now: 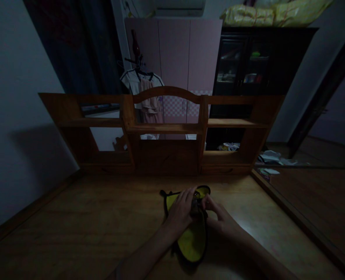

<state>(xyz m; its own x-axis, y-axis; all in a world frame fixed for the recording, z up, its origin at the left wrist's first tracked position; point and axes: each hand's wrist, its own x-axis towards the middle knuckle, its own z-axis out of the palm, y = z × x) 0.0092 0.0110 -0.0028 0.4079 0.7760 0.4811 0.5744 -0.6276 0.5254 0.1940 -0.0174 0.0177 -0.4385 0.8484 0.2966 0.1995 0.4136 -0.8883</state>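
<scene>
Both hands (180, 210) grip a black-edged yellow pouch (192, 244), contents unclear.

No legible text or labels.

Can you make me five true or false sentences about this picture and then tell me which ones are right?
1. The left hand is on the yellow piece with black edging. True.
2. The right hand is far away from the yellow piece. False: it is right by the black edge.
3. The yellow piece lies on the wooden surface. True.
4. The tall wardrobe at the back is bright green. False: it looks pink.
5. Yellow bundles sit on top of the dark cabinet. True.
</scene>
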